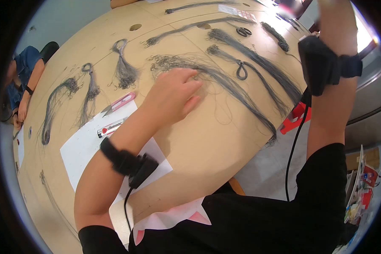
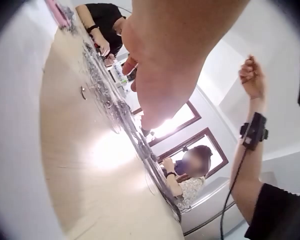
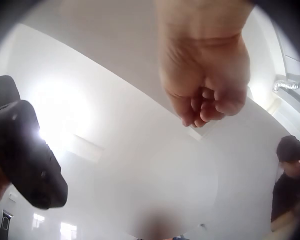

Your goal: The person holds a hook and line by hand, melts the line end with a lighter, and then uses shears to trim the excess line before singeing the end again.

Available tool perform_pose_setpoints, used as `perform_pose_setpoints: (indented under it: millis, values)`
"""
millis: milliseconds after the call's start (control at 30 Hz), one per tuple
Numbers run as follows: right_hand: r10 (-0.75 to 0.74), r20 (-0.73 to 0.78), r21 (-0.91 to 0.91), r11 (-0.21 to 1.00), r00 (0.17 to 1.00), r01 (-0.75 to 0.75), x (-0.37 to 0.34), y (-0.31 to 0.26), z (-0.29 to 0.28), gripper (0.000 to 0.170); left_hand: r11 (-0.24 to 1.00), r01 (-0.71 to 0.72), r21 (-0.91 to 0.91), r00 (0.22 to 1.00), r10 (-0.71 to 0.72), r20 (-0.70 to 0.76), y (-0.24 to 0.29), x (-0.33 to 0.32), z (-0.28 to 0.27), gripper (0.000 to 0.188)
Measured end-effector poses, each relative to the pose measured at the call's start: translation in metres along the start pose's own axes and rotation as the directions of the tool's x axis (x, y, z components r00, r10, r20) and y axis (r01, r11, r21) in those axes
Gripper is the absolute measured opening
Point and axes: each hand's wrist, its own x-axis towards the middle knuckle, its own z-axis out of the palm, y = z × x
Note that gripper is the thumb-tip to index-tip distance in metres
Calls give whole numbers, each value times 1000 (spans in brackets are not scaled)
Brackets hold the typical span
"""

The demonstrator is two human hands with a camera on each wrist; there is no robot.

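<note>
My left hand (image 1: pixel 171 97) is at the hooked end of a long bundle of fine grey line (image 1: pixel 237 91), its fingers loosely bent and the thumb apart from them. Small dark hooks (image 1: pixel 165 62) cluster just beyond the knuckles. A loose strand loops on the table below the fingertips. My right hand (image 3: pixel 206 82) is raised high above the table with its fingers curled in; nothing shows between them. In the head view only the right forearm (image 1: pixel 330 110) appears, the hand being out of frame.
More line bundles (image 1: pixel 125 67) lie around the wooden table (image 1: pixel 199 156). Pink thread snips (image 1: pixel 119 103) and a white sheet (image 1: pixel 78 156) are near my left forearm. Black-handled scissors (image 1: pixel 244 31) lie farther back. Other people (image 1: pixel 27 72) sit around the table.
</note>
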Motion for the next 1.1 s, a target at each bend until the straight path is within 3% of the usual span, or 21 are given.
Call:
perform_pose_setpoints:
  millis: [100, 167, 233, 300, 367, 433, 500, 567, 600, 667, 700, 767, 800, 867, 900, 967, 1100]
  values:
    - [171, -107, -386, 901, 979, -200, -16, 19, 33, 17, 996, 59, -61, 998, -60, -21, 10, -25, -32, 27]
    - [390, 268, -396, 878, 881, -268, -15, 51, 36, 13, 990, 118, -73, 992, -121, -29, 15, -47, -51, 26]
    - [319, 437, -446, 889, 841, -106, -40, 109, 58, 16, 974, 212, -80, 976, -215, -29, 19, -67, -70, 27]
    - [241, 543, -469, 881, 804, 54, -58, 143, 75, 18, 961, 269, -66, 962, -271, -27, 21, -87, -89, 27]
    - [442, 612, -477, 868, 655, -140, -68, 148, 91, 19, 945, 322, -54, 946, -324, -27, 25, -101, -99, 27]
    - [422, 649, -426, 891, 632, -158, -80, 157, 104, 18, 880, 444, -167, 876, -466, -126, 27, -112, -104, 29]
    - [401, 684, -376, 910, 609, -176, -83, 163, 113, 18, 901, 420, -112, 890, -433, -143, 24, -119, -110, 30]
    - [453, 722, -392, 891, 523, -230, -80, 166, 120, 16, 871, 467, -152, 865, -486, -129, 23, -123, -113, 26]
    - [451, 725, -393, 892, 520, -225, -78, 165, 121, 16, 869, 469, -155, 862, -489, -133, 22, -124, -113, 26]
    - [374, 657, -307, 926, 654, -221, -72, 164, 116, 15, 889, 416, -193, 876, -449, -176, 20, -122, -112, 30]
    - [373, 657, -310, 926, 655, -216, -68, 161, 113, 15, 889, 414, -193, 875, -447, -183, 19, -122, -112, 30]
    - [512, 549, -233, 853, 661, -467, -62, 152, 107, 13, 892, 397, -219, 882, -436, -179, 17, -122, -110, 29]
    - [513, 547, -240, 853, 661, -463, -61, 150, 106, 13, 893, 390, -226, 885, -431, -176, 16, -122, -109, 29]
    - [618, 425, -19, 737, 661, -676, -60, 145, 104, 15, 880, 399, -259, 882, -445, -155, 15, -125, -107, 28]
    - [615, 424, -22, 741, 665, -671, -59, 143, 103, 15, 866, 410, -286, 879, -459, -130, 14, -126, -106, 27]
    - [683, 301, 213, 632, 666, -745, -56, 144, 103, 19, 840, 429, -332, 858, -494, -141, 12, -129, -105, 26]
    - [654, 223, 399, 615, 722, -680, -45, 145, 95, 19, 841, 434, -323, 862, -492, -121, 11, -130, -107, 25]
